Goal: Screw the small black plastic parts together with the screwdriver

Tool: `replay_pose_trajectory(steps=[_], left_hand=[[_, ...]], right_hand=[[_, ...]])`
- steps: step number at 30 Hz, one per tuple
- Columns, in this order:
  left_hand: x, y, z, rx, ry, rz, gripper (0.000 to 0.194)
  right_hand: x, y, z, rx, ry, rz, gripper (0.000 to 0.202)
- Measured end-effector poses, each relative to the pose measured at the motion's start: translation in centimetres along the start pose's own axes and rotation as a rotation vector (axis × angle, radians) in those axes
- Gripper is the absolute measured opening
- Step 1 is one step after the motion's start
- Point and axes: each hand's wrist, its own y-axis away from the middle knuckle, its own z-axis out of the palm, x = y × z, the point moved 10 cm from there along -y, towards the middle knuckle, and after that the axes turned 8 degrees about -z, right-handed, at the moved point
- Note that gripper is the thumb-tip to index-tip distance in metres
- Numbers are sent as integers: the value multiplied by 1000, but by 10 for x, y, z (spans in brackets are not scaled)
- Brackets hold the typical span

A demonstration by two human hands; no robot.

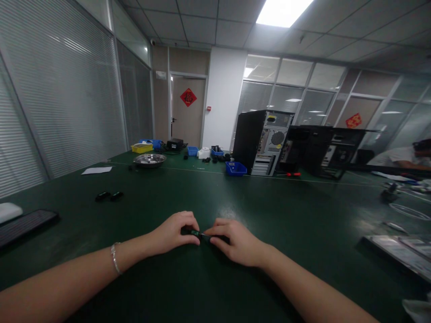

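My left hand (179,232) pinches a small black piece with a green, circuit-board-like part (195,233) between thumb and fingers, just above the green tabletop. From the right, my right hand (235,240) grips a slim dark piece with a greyish end (206,237), which meets the green part or lies very close to it. The fingers hide most of both pieces, so whether they are joined cannot be told. Farther left on the table lie two small black pieces (109,196) with touches of green.
A keyboard (27,226) lies at left. Toward the back stand a metal bowl (150,160), a blue bin (235,168) and a black computer tower (262,141). A flat grey device (400,251) and cables lie at right. A person (404,157) sits at far right.
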Motion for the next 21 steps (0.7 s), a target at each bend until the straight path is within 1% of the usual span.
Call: replay_pose_trajectory(steps=[4, 8, 13, 15, 18, 20, 21], left_hand=[[-1, 0, -1, -2, -4, -23, 30], [-2, -1, -1, -6, 0, -15, 30], [-1, -2, -1, 4, 6, -16, 32], [-2, -1, 0, 2, 17, -34, 33], [-3, 0, 1, -23, 66, -59, 44], [-2, 2, -2, -34, 117, -63, 54], [0, 3, -5, -34, 130, -58, 54]], right_hand=[[0, -1, -1, 6, -32, -3, 29], [-2, -5, 0, 26, -120, -8, 27], [1, -7, -5, 92, -133, 43, 27], [2, -6, -7, 93, -122, 57, 27], [8, -1, -10, 79, -76, 94, 27], [14, 3, -12, 71, -22, 130, 28], [17, 5, -13, 69, 12, 146, 28]])
